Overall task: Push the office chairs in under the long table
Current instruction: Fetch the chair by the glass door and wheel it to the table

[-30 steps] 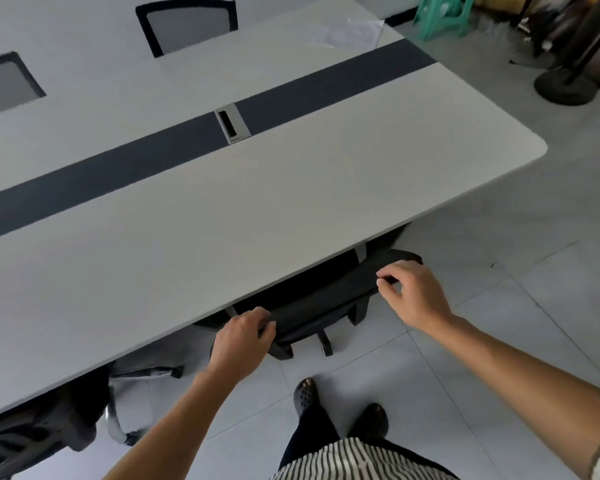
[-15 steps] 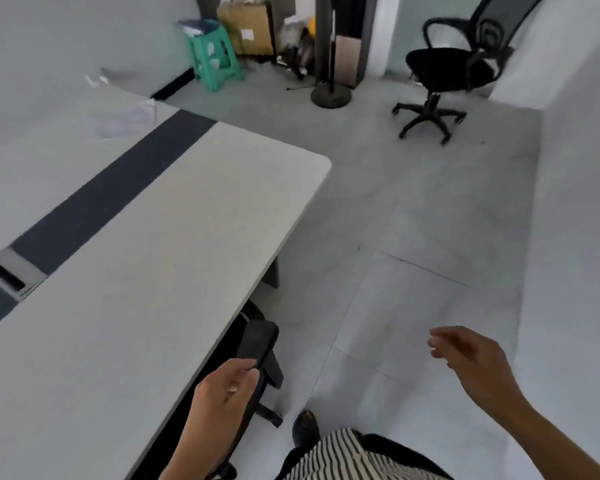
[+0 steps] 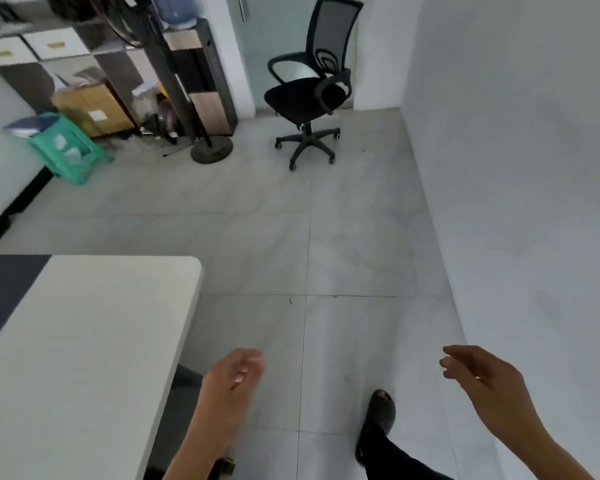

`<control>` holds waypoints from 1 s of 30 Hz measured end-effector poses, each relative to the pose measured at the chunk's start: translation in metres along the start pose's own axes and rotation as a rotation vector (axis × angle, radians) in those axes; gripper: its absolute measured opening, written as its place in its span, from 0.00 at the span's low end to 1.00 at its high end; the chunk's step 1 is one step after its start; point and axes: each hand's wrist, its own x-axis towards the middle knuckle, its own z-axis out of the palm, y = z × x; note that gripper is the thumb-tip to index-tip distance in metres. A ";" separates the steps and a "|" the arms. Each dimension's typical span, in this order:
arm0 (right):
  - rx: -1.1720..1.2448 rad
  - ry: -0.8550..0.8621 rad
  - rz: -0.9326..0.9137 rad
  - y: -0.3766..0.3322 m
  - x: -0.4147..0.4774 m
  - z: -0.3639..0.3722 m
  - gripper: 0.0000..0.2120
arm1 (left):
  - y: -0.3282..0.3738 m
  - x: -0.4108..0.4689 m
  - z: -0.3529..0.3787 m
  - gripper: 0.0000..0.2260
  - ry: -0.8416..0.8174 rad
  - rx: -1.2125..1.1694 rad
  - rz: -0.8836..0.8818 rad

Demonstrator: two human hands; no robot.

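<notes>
The long white table (image 3: 84, 341) with a dark centre stripe fills the lower left, its rounded corner toward the middle of the view. A black mesh office chair (image 3: 309, 88) on castors stands alone on the floor at the far end of the room, by a doorway. Only a dark sliver of the chair (image 3: 187, 379) tucked beneath the table shows below its edge. My left hand (image 3: 236, 379) hangs beside the table edge, fingers loosely curled, holding nothing. My right hand (image 3: 482, 375) is out in the air to the right, relaxed and empty.
A white wall (image 3: 516, 168) runs along the right. A floor-fan base (image 3: 212, 150), a green plastic stool (image 3: 66, 150), cardboard boxes (image 3: 90, 112) and cabinets crowd the far left corner. Grey floor tiles (image 3: 326, 237) lie between the table and the far chair. My foot (image 3: 378, 417) is mid-step.
Both hands have let go of the chair back under the table. The view has swung right, toward the far chair, and I have stepped along the table's end.
</notes>
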 end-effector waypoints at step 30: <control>0.079 0.184 -0.028 -0.209 0.640 -0.115 0.07 | 0.392 0.608 0.158 0.05 -0.099 0.014 0.207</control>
